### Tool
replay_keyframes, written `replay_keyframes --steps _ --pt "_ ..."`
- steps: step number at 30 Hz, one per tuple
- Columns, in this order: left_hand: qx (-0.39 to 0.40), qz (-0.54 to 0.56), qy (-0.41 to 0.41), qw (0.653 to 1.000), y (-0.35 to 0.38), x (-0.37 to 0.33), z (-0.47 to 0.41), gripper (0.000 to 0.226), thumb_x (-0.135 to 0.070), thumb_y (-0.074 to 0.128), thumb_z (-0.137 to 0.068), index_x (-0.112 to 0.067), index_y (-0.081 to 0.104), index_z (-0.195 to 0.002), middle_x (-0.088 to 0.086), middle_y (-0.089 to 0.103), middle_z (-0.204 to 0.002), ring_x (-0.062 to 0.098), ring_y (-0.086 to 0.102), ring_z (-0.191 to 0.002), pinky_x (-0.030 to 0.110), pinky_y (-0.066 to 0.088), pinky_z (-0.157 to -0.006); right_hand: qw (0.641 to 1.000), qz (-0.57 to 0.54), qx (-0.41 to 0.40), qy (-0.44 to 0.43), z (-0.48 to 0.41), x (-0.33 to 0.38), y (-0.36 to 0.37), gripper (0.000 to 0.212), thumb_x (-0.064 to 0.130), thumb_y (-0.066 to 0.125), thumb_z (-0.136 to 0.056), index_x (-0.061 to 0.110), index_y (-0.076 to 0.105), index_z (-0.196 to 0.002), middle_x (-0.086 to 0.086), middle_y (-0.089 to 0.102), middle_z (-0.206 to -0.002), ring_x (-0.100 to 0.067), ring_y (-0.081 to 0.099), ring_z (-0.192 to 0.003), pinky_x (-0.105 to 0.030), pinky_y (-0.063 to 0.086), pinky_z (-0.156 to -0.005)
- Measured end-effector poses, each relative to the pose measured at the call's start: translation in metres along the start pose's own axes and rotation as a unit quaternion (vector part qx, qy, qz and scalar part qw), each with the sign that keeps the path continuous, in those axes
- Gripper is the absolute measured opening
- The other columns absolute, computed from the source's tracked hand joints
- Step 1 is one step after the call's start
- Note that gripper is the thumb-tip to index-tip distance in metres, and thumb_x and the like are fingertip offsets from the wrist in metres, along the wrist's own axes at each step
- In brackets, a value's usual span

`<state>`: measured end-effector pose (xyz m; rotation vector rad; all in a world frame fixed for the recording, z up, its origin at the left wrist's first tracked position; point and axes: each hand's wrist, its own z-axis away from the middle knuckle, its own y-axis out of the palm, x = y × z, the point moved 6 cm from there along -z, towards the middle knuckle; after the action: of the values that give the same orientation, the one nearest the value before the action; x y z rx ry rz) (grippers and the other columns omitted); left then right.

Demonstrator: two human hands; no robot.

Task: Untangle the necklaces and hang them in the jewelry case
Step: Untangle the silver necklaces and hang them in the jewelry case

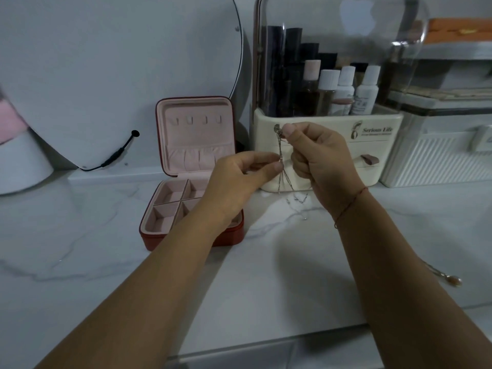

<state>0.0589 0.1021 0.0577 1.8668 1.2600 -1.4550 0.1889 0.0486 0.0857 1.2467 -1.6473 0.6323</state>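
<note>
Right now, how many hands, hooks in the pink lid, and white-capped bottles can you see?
Hands: 2, left hand and right hand
Hooks: 4
White-capped bottles: 3
Total: 9

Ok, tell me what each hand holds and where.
Both hold the tangled necklaces: the right hand pinches the bunch at its top end, and the left hand pinches the strands lower down.
</note>
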Motion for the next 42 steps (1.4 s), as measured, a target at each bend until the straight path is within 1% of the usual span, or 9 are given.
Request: replay_keyframes --steps 5,10,13,17,26,28,33,36,42 --pt "-0.001 0.031 0.010 0.999 0.0028 -0.0038 0.0015 0.013 -0.013 0.071 -0.082 -0.015 0.073 -0.095 -0.004 0.074 -0.088 0.003 0.069 -0.083 0.008 0.048 -0.072 1.000 0.006 0.018 0.002 0.0006 -0.0010 0.0046 0.019 0.016 0.059 -0.093 0.013 0.061 -0.074 0.005 0.031 -0.045 -0.006 0.022 -0.038 -0.017 0.022 -0.036" --pt "-0.011 0.001 0.027 1.000 0.0010 -0.0048 0.0017 0.007 -0.018 0.068 -0.087 -0.020 0.074 -0.089 -0.004 0.075 -0.084 0.007 0.069 -0.086 0.010 0.049 -0.077 1.000 0.008 0.019 0.005 -0.0006 -0.0025 0.0039 0.016 0.016 0.059 -0.093 0.008 0.060 -0.079 0.001 0.029 -0.048 -0.008 0.020 -0.039 -0.019 0.019 -0.036" --pt "-0.018 -0.005 0.032 0.999 -0.0019 -0.0049 0.0005 0.013 -0.021 0.062 -0.091 -0.025 0.073 -0.090 -0.010 0.074 -0.084 -0.001 0.065 -0.089 0.007 0.045 -0.082 1.000 0.001 0.006 0.003 -0.0015 -0.0036 0.0005 0.015 0.016 0.060 -0.092 0.008 0.061 -0.080 0.001 0.029 -0.049 -0.008 0.020 -0.039 -0.018 0.019 -0.036" --pt "-0.032 0.000 0.032 0.999 -0.0045 -0.0041 -0.0003 0.015 -0.019 0.060 -0.093 -0.024 0.073 -0.095 -0.008 0.074 -0.085 0.000 0.066 -0.089 0.014 0.047 -0.087 1.000 0.000 -0.009 0.002 -0.0023 -0.0036 -0.0018 0.016 0.016 0.060 -0.092 0.010 0.062 -0.078 0.002 0.029 -0.048 -0.008 0.020 -0.040 -0.018 0.019 -0.037" --pt "-0.006 0.007 0.026 1.000 0.0002 -0.0020 -0.0007 0.015 -0.013 0.059 -0.093 -0.018 0.072 -0.097 -0.005 0.075 -0.084 0.002 0.069 -0.086 0.009 0.047 -0.078 1.000 0.001 -0.015 0.001 -0.0010 -0.0024 -0.0019 0.021 0.014 0.059 -0.093 0.012 0.060 -0.073 0.003 0.030 -0.048 -0.008 0.022 -0.040 -0.018 0.020 -0.038" --pt "-0.011 0.005 0.026 1.000 -0.0010 -0.0029 -0.0004 0.012 -0.013 0.065 -0.089 -0.018 0.073 -0.096 -0.008 0.075 -0.087 0.000 0.068 -0.087 0.009 0.047 -0.079 1.000 0.000 -0.019 0.000 -0.0008 -0.0021 -0.0024 0.021 0.014 0.059 -0.093 0.012 0.058 -0.072 0.001 0.033 -0.050 -0.010 0.026 -0.042 -0.021 0.022 -0.042" --pt "-0.034 -0.009 0.004 0.999 -0.0046 -0.0017 0.0001 0.005 -0.019 0.074 -0.080 -0.019 0.074 -0.085 -0.007 0.074 -0.082 0.001 0.068 -0.079 0.009 0.049 -0.072 0.999 0.042 -0.032 -0.007 -0.0002 -0.0023 -0.0030 0.018 0.016 0.057 -0.094 0.009 0.062 -0.079 -0.006 0.061 -0.070 -0.012 0.060 -0.064 -0.024 0.050 -0.064" --pt "-0.041 -0.006 -0.006 0.999 -0.0052 -0.0020 0.0003 0.007 -0.023 0.076 -0.078 -0.017 0.072 -0.078 -0.008 0.072 -0.073 0.000 0.065 -0.070 0.008 0.048 -0.065 0.999 0.024 -0.030 0.013 -0.0003 -0.0040 -0.0022 0.018 0.017 0.053 -0.097 0.007 0.061 -0.083 -0.008 0.067 -0.077 -0.017 0.066 -0.073 -0.030 0.055 -0.074" --pt "-0.034 -0.009 -0.012 0.999 -0.0043 -0.0011 0.0001 0.005 -0.027 0.069 -0.084 -0.023 0.073 -0.082 -0.008 0.072 -0.077 -0.002 0.063 -0.074 0.007 0.045 -0.067 0.998 0.015 -0.048 0.048 0.0008 -0.0053 -0.0029 0.021 0.018 0.049 -0.099 0.008 0.055 -0.083 -0.009 0.068 -0.072 -0.017 0.065 -0.058 -0.027 0.054 -0.060"
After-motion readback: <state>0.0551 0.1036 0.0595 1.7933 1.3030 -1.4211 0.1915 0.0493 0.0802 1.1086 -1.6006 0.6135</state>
